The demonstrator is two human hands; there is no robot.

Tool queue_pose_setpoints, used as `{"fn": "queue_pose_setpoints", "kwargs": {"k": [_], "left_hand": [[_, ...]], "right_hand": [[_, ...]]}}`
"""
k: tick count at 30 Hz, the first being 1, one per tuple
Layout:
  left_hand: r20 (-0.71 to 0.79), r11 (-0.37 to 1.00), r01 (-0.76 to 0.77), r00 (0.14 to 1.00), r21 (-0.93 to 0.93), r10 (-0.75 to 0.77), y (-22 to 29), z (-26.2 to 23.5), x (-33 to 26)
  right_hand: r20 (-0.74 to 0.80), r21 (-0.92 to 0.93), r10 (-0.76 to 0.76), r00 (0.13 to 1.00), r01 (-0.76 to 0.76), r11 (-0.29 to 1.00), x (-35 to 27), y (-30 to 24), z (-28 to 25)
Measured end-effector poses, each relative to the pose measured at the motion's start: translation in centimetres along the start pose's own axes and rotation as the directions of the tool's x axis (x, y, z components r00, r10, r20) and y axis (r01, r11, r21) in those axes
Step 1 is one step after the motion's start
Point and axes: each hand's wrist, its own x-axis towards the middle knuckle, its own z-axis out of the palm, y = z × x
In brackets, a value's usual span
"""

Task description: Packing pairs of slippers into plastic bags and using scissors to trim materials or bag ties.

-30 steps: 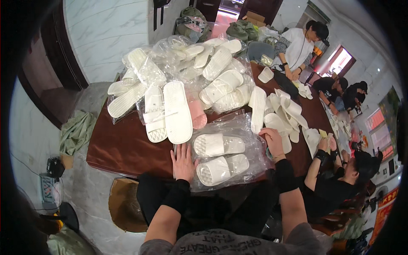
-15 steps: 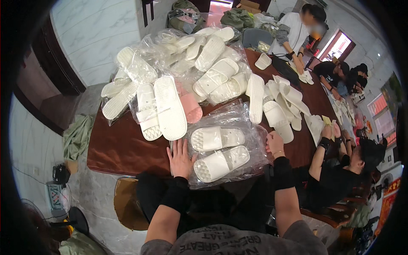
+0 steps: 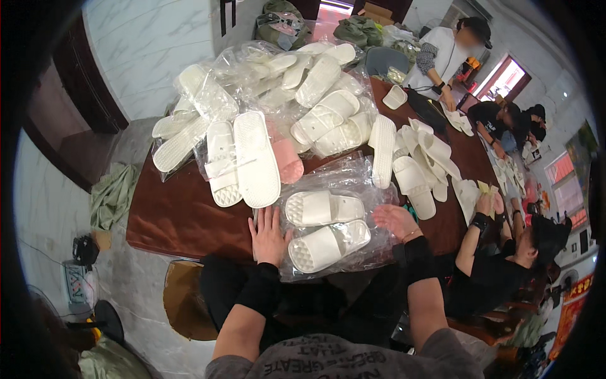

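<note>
A pair of white slide slippers (image 3: 324, 208) lies side by side in a clear plastic bag (image 3: 319, 175) at the table's near edge. My left hand (image 3: 269, 236) rests flat with fingers spread on the bag's left border, beside the lower slipper. Over the bag's right part is my right hand (image 3: 396, 221), fingers stretched out and holding nothing; whether it touches the film I cannot tell. Just beyond the left hand, a white slipper (image 3: 257, 159) shows its sole, against another white slipper (image 3: 222, 164). A pink slipper (image 3: 288, 162) is partly covered behind them.
Bagged white slippers (image 3: 319, 82) are heaped across the far side of the brown-covered table (image 3: 183, 218). Loose white slippers (image 3: 416, 183) lie to the right. A co-worker (image 3: 505, 259) sits at the right, and another person (image 3: 445, 57) stands farther back. A cardboard box (image 3: 186, 303) is below the table.
My right hand has moved left from the bag's right edge over the bag, and its fingers have opened out. The left hand has stayed in place.
</note>
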Motion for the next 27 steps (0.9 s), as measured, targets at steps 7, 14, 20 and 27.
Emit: {"fn": "queue_pose_setpoints", "kwargs": {"k": [7,14,20,27], "left_hand": [[0.004,1.0,-0.003,1.0,0.005,0.003,-0.6,0.4,0.0],[-0.019,1.0,-0.024,1.0,0.001,0.024,-0.4,1.4,0.4],[-0.018,0.998,-0.019,1.0,0.063,0.02,-1.4,0.9,-0.1],[-0.003,0.999,-0.04,0.999,-0.007,0.04,-1.1,1.1,0.1]], "right_hand": [[0.031,-0.393,-0.09,0.995,0.095,0.914,1.0,3.6,-0.9],[-0.242,-0.74,0.014,0.97,-0.194,0.644,6.1,5.5,0.1],[-0.264,-0.907,-0.312,0.913,-0.126,0.402,8.6,7.6,4.8],[-0.202,-0.967,-0.549,0.811,-0.077,0.242,8.9,9.1,5.6]]}}
